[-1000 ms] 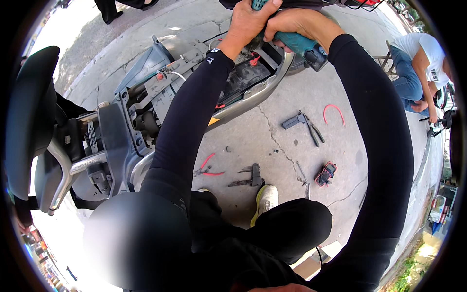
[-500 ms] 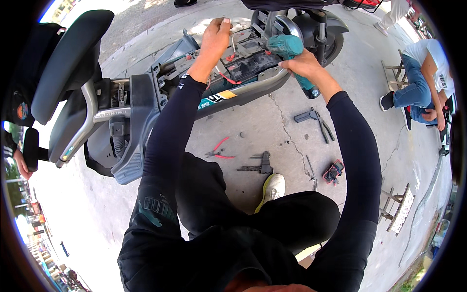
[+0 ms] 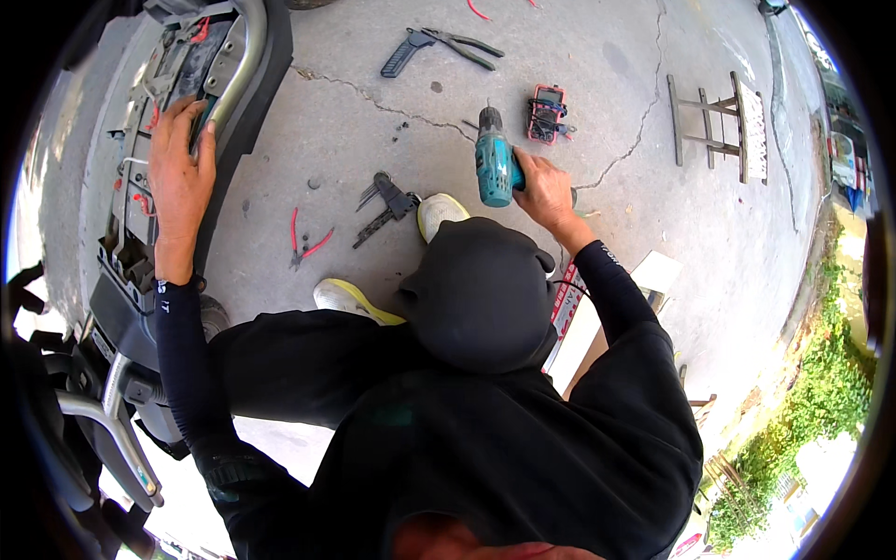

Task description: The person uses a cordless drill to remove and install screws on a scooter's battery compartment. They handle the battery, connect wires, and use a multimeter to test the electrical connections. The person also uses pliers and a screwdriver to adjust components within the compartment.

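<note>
My right hand [image 3: 546, 191] is wrapped round the grip of a teal cordless drill [image 3: 495, 163], held over the paving to the right of the scooter with its chuck pointing away from me. My left hand [image 3: 182, 182] rests on the opened body of an electric scooter [image 3: 247, 70], fingers stretched out at the compartment's side rail. Wires and dark parts show in that compartment. Beneath the drill lie a fold-out hex key set [image 3: 385, 207] and red-handled pliers [image 3: 306, 245] by my shoes. A red-cased multimeter [image 3: 547, 114] lies beyond my right hand.
Dark-handled pliers [image 3: 471, 49] and a black pistol-shaped tool [image 3: 403, 54] lie on the cracked paving ahead. A small stool [image 3: 723, 126] stands at the right. Beside my right knee is a pale box [image 3: 583, 341]. Green plants [image 3: 793, 425] line the far right edge.
My view has swung to the right. The drill in my right hand has moved off the scooter to over the paving. My left hand has come down onto the scooter's rail.
</note>
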`<act>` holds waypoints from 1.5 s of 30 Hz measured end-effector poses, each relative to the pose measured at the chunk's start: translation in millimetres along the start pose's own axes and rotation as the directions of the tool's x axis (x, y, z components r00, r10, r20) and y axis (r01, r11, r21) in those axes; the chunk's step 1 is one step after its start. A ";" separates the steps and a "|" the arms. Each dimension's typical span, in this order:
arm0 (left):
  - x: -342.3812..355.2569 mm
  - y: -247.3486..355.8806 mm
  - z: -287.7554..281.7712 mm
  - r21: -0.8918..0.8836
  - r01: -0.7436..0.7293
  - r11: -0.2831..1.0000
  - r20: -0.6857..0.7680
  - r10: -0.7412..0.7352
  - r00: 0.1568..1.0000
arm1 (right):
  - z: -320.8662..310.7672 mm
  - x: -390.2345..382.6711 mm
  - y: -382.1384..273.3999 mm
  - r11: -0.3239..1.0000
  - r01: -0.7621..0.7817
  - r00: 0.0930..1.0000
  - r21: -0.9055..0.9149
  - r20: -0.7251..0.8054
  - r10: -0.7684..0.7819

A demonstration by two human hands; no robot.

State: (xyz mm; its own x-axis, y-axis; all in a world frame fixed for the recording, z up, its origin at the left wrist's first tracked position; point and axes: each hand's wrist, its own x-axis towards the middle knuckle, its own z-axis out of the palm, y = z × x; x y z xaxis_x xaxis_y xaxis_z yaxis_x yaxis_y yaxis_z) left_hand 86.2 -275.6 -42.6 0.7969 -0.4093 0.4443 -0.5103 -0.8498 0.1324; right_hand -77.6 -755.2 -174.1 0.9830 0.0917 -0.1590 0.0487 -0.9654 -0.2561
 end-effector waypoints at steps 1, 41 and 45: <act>2.3 4.3 3.2 0.002 -0.020 1.000 0.041 0.020 0.999 | 23.0 -15.5 2.1 1.000 0.027 1.000 -0.008 0.011 -0.027; 58.2 69.1 41.8 -0.237 -0.045 0.970 -0.022 0.041 0.999 | -208.9 142.3 -161.3 0.853 0.134 0.956 0.504 0.159 -0.245; 56.4 6.3 31.1 -0.326 0.170 0.930 -0.063 -0.201 0.978 | -253.2 233.6 -241.3 0.744 0.285 0.902 0.605 0.092 -0.421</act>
State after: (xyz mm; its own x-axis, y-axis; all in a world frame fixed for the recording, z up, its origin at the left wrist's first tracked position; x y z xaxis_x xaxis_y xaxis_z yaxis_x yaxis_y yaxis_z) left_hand 137.9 -314.3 -44.3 0.8611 -0.2083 0.4637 -0.4443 -0.7517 0.4874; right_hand 185.1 -562.6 92.0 0.8503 0.5116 -0.1239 0.2091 -0.5442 -0.8125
